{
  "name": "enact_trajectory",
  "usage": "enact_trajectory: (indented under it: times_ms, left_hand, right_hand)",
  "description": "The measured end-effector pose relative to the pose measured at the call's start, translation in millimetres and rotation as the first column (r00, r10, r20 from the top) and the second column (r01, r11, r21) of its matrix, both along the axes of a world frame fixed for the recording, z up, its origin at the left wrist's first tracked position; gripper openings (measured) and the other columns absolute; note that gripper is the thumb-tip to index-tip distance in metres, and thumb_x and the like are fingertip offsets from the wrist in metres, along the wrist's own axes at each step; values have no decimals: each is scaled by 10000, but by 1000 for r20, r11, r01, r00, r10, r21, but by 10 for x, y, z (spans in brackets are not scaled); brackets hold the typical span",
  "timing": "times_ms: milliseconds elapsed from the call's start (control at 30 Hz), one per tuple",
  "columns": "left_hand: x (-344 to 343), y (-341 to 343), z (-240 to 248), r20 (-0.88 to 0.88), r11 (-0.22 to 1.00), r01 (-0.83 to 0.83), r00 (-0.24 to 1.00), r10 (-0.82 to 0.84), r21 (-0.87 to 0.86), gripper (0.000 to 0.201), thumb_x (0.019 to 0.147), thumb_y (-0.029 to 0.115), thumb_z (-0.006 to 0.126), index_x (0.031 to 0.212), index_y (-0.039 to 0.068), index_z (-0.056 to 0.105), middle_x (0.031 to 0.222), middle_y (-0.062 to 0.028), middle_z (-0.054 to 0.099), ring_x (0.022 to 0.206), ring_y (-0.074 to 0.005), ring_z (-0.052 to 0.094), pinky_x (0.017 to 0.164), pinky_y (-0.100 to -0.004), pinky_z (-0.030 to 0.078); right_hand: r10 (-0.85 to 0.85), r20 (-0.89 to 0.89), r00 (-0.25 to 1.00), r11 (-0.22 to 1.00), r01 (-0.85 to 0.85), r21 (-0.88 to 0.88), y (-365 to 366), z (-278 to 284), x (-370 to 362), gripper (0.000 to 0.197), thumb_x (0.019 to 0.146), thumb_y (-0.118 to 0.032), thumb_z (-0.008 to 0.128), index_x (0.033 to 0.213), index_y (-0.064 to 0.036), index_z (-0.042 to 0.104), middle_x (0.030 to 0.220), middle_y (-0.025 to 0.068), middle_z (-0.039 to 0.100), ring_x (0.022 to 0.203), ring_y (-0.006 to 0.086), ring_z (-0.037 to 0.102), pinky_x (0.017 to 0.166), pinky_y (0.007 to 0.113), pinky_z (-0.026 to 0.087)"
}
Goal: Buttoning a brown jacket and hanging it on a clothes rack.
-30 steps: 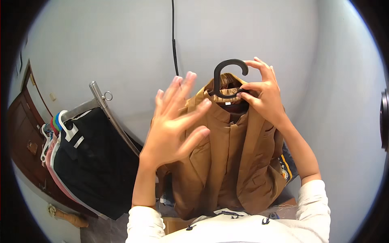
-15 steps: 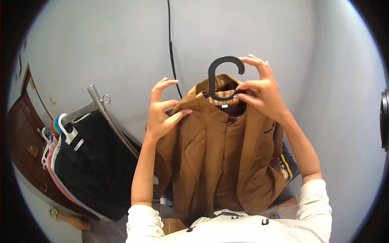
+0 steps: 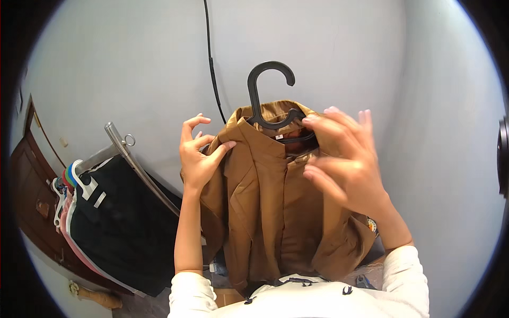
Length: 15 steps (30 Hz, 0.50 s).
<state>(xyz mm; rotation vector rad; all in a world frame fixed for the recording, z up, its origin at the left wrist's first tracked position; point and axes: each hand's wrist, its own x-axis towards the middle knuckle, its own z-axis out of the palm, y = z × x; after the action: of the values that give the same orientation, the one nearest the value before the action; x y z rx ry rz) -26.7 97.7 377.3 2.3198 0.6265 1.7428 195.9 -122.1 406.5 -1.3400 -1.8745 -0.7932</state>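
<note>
A brown jacket hangs upright on a black clothes hanger, whose hook rises out of the collar. The hanger's lower part shows inside the neck opening, beside a small white tag. My left hand pinches the jacket's fabric at the left shoulder between thumb and fingers. Over the right side of the collar, my right hand has its fingers spread and slightly smeared by motion. No object shows in its grasp. Fabric behind this hand is hidden.
At left, a metal clothes rack carries a black garment and several others on coloured and white hangers. A dark cable runs down the grey wall. Farther left is a brown door. Patterned cloth peeks out behind the jacket.
My right hand has let go of the hanger's hook base, moved lower and spread its fingers. The hanger and jacket collar sit slightly farther left in view. My left hand still pinches the shoulder.
</note>
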Motion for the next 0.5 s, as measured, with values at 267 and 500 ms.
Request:
enact_trajectory:
  times_ms: [267, 500]
  left_hand:
    - [-94, -71, 73, 0, 998, 49, 999, -49, 27, 202, 649, 129, 893, 741, 25, 746, 1211, -65, 514, 1310, -337, 463, 980, -604, 472]
    - [-189, 17, 55, -15, 979, 200, 980, -200, -38, 212, 669, 116, 883, 820, 28, 763, 1148, -60, 496, 1303, -341, 467, 1014, -599, 459]
  right_hand:
    - [77, -107, 991, 968, -100, -230, 345, 146, 1130, 260, 769, -225, 795, 952, -66, 699, 1473, 115, 460, 1424, 379, 329, 1168, 617, 154]
    - [99, -93, 991, 963, -119, -240, 553, 24, 951, 218, 749, -100, 747, 675, -14, 562, 1268, 63, 578, 1351, 331, 438, 1155, 663, 164]
